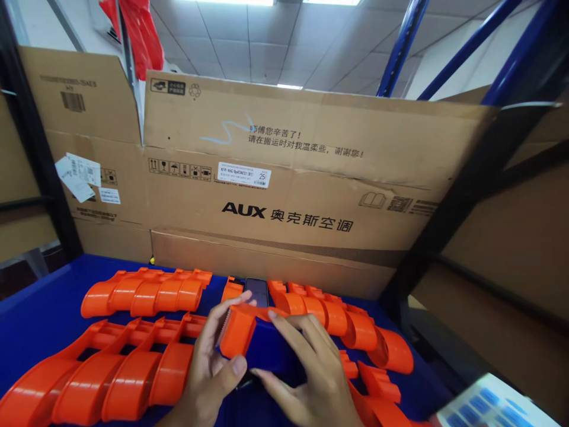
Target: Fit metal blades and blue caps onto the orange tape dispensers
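Note:
Both hands grip one orange plastic tape-dispenser shell (237, 331) low in the middle of the view, just above the blue table (40, 314). My left hand (208, 367) wraps its left side, thumb pressed under the lower edge. My right hand (311, 373) lies along its top and right side, fingers curled over it. A dark phone (256, 292) rests on the table just behind the shell.
Rows of nested orange shells lie at the far left (146, 292), near left (102, 373) and right (351, 326). A large AUX cardboard box (302, 196) stands behind the table. Blue rack beams (402, 44) rise at upper right. A sheet of blue labels (489, 406) shows at bottom right.

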